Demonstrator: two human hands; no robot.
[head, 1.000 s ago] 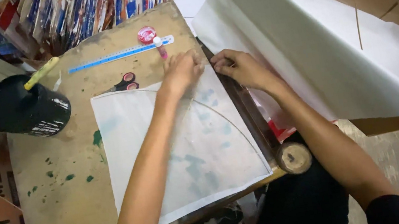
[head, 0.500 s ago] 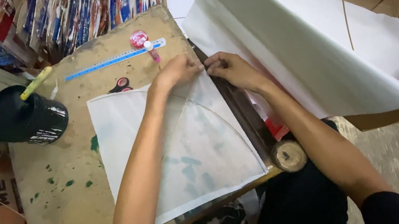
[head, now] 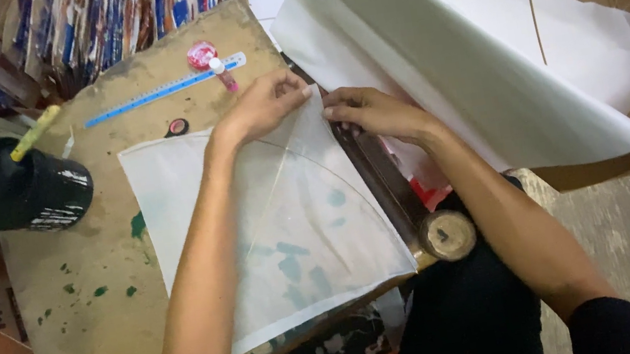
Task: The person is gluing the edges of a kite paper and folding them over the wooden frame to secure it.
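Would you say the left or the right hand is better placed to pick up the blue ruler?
Probably the left hand. It rests on the top corner of the white sheet, just below the blue ruler. The right hand sits further out, at the board's right edge, and would have to cross over the left.

two hands [head: 262, 108], one ruler [head: 165, 89]; one black pot [head: 18, 193]

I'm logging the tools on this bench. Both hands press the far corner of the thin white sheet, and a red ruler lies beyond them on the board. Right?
Not quite: the ruler is blue, not red, as the head view shows. The left hand and right hand do press the sheet's far corner, with the ruler beyond on the board.
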